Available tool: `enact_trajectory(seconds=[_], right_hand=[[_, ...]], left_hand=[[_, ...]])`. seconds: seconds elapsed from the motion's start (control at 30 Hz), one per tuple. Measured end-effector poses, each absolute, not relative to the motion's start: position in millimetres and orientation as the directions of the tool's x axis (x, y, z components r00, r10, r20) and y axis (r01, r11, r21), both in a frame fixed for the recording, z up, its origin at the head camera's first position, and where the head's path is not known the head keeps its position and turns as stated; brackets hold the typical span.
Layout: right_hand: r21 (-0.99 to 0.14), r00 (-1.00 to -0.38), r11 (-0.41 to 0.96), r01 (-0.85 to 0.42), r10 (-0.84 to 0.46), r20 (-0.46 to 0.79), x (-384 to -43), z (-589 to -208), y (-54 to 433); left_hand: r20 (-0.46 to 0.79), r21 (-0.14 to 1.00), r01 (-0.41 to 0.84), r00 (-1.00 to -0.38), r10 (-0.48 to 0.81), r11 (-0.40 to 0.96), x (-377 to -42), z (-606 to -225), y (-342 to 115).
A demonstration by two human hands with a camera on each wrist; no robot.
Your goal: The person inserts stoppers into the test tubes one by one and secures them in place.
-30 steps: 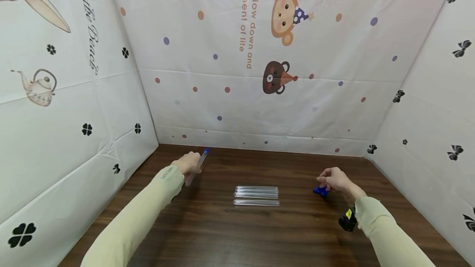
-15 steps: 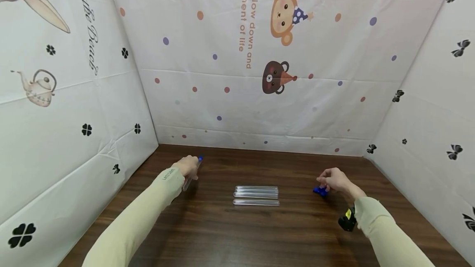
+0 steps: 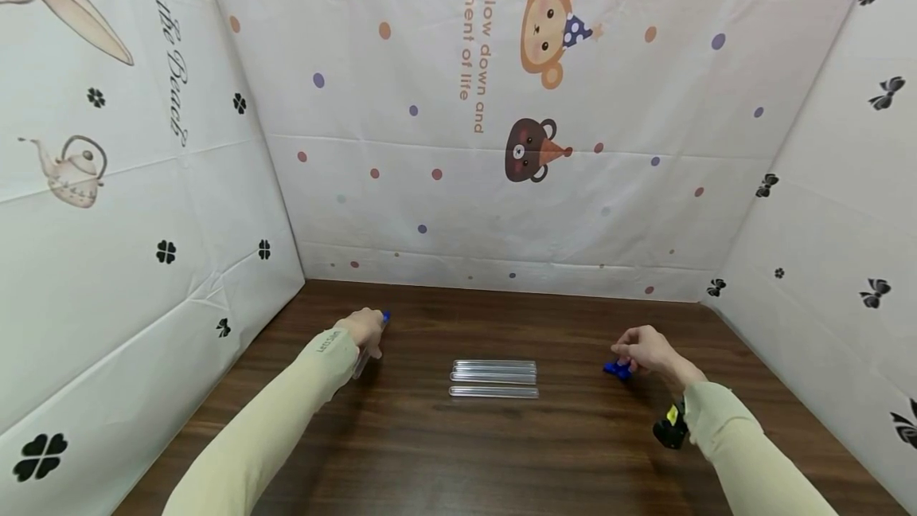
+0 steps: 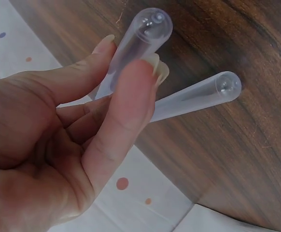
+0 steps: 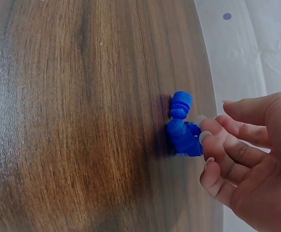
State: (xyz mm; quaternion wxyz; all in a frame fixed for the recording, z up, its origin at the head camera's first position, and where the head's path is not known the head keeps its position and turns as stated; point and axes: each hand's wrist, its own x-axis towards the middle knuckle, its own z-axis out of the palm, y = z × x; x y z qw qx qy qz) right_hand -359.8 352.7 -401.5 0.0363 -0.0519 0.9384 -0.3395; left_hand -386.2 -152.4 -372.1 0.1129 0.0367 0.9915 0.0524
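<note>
In the left wrist view, my left hand (image 4: 116,106) pinches a clear test tube (image 4: 152,26) between thumb and fingers, its rounded end pointing away. A second clear tube (image 4: 203,96) runs behind the fingers, close over the wood. The head view shows a blue stopper (image 3: 386,315) just past the left hand (image 3: 364,327); the capped tube's middle is hidden. At the right, my right hand (image 3: 643,346) has its fingertips right at a small cluster of blue stoppers (image 5: 183,137). Those fingers are loosely curved, with the thumb apart from them.
Several clear test tubes (image 3: 494,373) lie side by side mid-table, one (image 3: 494,392) slightly nearer. A black device with a yellow mark (image 3: 670,425) sits at the right wrist. Printed white sheets (image 3: 458,205) wall the brown wooden table (image 3: 458,460) at back and sides.
The left hand has lowered and come slightly nearer with the capped tube, which now shows mostly behind the hand. The right hand has stayed by the blue stoppers.
</note>
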Motion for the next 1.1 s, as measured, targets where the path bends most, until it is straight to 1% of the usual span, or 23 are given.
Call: enact_trajectory(seconds=[0.33,0.73,1.1], right_hand=[[-0.624,-0.992,0.778,-0.073,-0.119,-0.033,-360.5,-402.4,354.0],[-0.626,-0.992,0.777,-0.074,-0.124,-0.037,-361.5,-405.3,352.6],[-0.624,-0.993,0.779,-0.062,-0.109,-0.038,-361.2,-404.8,351.3]], left_hand=[[-0.279,0.04,0.044,-0.959,0.053,0.998,-389.7,-378.6,-155.2],[-0.27,0.068,0.019,-0.962,0.037,0.997,-392.0,-383.2,-156.3],[-0.262,0.055,0.009,-0.965,0.023,0.998,-392.3,-385.5,-155.7]])
